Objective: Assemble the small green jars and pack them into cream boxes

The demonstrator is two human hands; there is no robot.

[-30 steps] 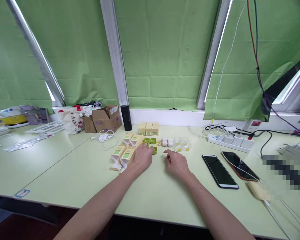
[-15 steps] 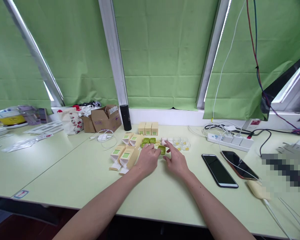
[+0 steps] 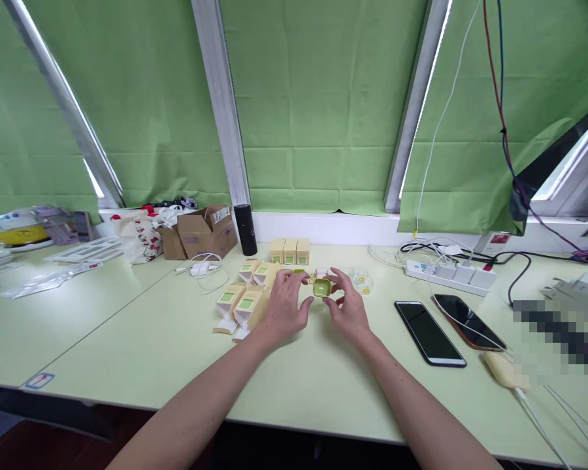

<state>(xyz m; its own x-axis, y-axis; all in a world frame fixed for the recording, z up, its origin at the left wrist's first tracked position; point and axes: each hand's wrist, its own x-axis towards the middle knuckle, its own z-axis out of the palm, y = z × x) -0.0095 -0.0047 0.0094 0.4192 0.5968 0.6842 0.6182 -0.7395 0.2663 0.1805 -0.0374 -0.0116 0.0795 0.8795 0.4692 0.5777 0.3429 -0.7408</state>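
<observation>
Olive-green, a small squarish container (image 3: 322, 288) is resting between the gripping thumb and fingers of the right hand (image 3: 349, 309); the left hand (image 3: 285, 307) is holding its fingers parted just beside it, near cardboard boxes (image 3: 247, 307).

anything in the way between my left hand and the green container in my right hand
Nothing visible stands between the left hand and the green container in the right hand; whether the left touches it is unclear.

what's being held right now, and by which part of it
The right hand holds a small green container by its right side. Whether the left hand, close to its left side, touches it cannot be told.
</observation>
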